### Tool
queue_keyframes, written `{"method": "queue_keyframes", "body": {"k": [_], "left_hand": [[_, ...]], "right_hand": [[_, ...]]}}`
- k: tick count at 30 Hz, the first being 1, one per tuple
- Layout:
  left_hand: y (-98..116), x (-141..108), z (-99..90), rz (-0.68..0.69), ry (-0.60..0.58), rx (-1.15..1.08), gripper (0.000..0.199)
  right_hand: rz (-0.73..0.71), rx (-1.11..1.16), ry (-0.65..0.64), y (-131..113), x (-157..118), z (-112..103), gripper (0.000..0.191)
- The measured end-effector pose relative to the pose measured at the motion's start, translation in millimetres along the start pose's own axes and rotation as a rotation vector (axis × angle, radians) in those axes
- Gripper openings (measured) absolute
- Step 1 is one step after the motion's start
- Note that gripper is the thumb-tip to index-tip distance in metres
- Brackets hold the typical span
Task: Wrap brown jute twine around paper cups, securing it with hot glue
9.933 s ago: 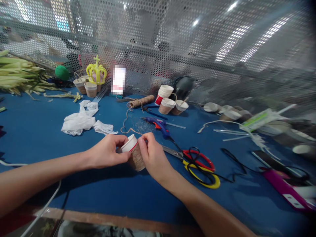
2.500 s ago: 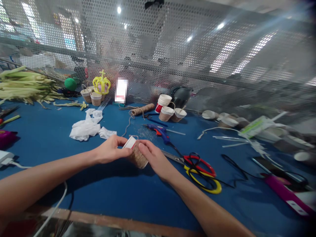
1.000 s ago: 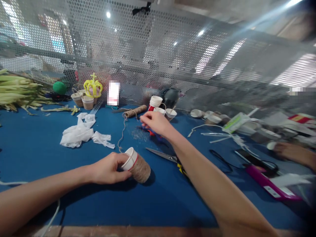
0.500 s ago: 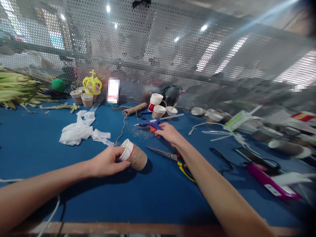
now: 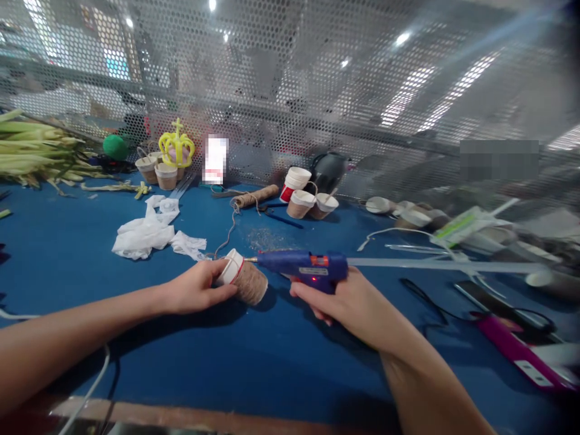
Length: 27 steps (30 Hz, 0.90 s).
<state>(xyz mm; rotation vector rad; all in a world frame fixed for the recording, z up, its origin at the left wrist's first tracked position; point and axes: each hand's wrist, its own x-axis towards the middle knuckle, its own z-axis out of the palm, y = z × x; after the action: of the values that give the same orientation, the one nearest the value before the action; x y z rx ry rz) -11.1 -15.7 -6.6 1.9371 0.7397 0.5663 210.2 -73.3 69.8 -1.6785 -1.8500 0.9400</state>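
Two bare forearms reach in over a blue tabletop (image 5: 272, 374). The left arm enters from 8 o'clock, its hand (image 5: 199, 289) palm inward, thumb below and fingers above, clamped on the rim of a white paper cup wrapped in brown twine (image 5: 252, 285). The right arm rises from 5 o'clock, wrist bent, its hand (image 5: 348, 302) closed round the grip of a blue hot-glue gun with a red light (image 5: 294, 266). The hands are apart, with cup and gun nozzle between them.

Around the cup: crumpled white fabric (image 5: 144, 234) at 10 o'clock, a yellow crown-shaped ornament (image 5: 176, 145) at 11, a roll of brown twine (image 5: 257, 196) at 12, small twine-covered cups (image 5: 301, 205) at 1, and a magenta power strip (image 5: 512, 347) at 4. The gun and right hand cover the tabletop to the cup's right.

The cup is near the middle, tilted, its long axis running from 10 to 4 o'clock, mouth toward 10. The gun's metal tip points to 9, at the cup's upper side; whether they touch is unclear.
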Motion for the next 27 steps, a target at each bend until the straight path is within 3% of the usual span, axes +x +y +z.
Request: {"method": "queue_keyframes", "body": {"k": [4,9,15,27], "left_hand": [[1.0,-0.2,-0.9,-0.013,0.018,-0.022,0.027],[2.5,-0.1,-1.2,0.021,0.027,-0.036,0.030],[1.7,0.5,-0.6,0.052,0.025,-0.028,0.032],[5.0,-0.2,-1.9,0.074,0.023,0.032,0.033]], "right_hand": [[-0.047,-0.190,0.034,2.3,-3.3,1.6,0.031],[-0.146,-0.367,0.080,6.6,-4.7,5.7,0.030],[-0.172,-0.413,0.122,5.4,-5.1,10.4,0.016],[-0.202,-0.406,0.135,1.8,-6.4,13.1,0.014]]}}
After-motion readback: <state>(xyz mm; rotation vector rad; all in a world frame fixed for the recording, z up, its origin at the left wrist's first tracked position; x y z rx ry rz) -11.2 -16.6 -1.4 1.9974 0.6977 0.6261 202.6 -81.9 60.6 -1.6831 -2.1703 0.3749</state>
